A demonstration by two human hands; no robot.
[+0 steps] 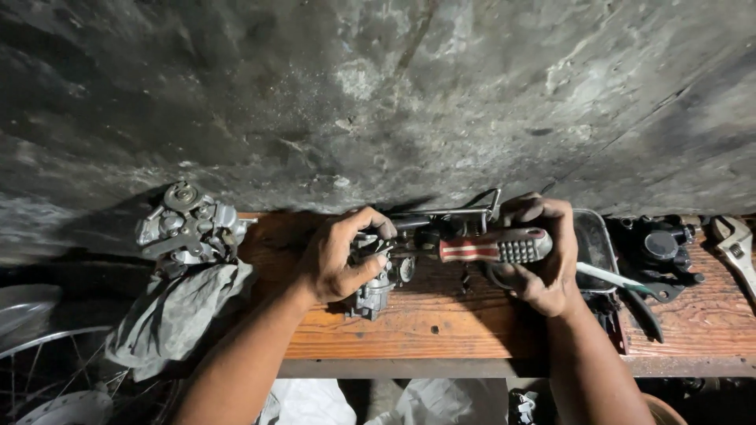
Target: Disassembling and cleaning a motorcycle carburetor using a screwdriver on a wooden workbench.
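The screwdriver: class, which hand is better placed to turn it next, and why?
Probably the right hand: it already grips the screwdriver by its handle, tip toward the carburettor, which the left hand steadies on the wooden bench.

A worn orange-brown wooden surface carried a grey metal carburettor on a crumpled grey rag, a shallow dark metal tray, black pliers and a steel adjustable wrench.

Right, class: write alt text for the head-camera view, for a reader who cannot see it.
A person's left hand steadies a small metal carburettor on a worn wooden bench, while the right hand drives a red-and-grey-handled screwdriver into it. A second carburettor sits on a grey rag at left; pliers lie at right.
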